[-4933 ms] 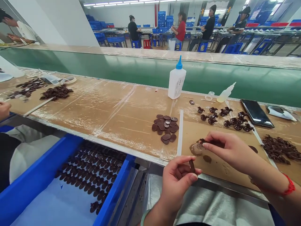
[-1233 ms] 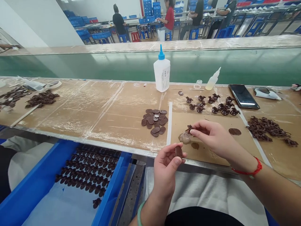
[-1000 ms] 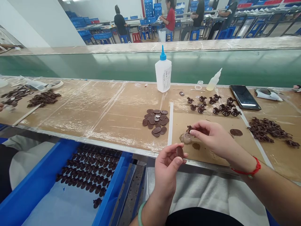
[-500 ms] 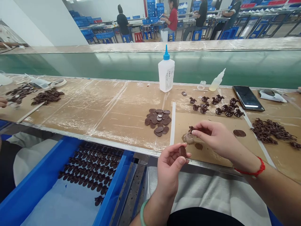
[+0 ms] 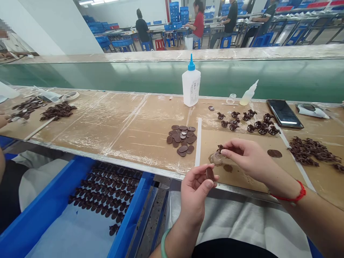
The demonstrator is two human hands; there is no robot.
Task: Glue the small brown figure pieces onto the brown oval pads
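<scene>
Two hands work above a cardboard sheet (image 5: 238, 181). The left hand (image 5: 194, 199) has its grip closed on an oval chocolate disc (image 5: 210, 174), pinched between thumb and fingers just over the sheet's near edge. The right hand (image 5: 248, 160) has its grip closed on a small, dark, figure-shaped chocolate piece (image 5: 220, 148), held at the rim of a small clear cup (image 5: 216, 159) (its fine detail is too small to tell). A brown smear (image 5: 228, 168) lies just beside the cup, and a lone disc (image 5: 274, 153) lies farther right. Beyond the sheet, on the surface (image 5: 120, 143), are a loose pile of discs (image 5: 181, 140), a group of assembled figures (image 5: 248, 122), a heap of figures (image 5: 313, 152), a glue bottle (image 5: 191, 87) and a phone (image 5: 284, 114). Nearer the person's left, a blue tray (image 5: 129, 211) carries rows of dark pieces (image 5: 104, 197).
</scene>
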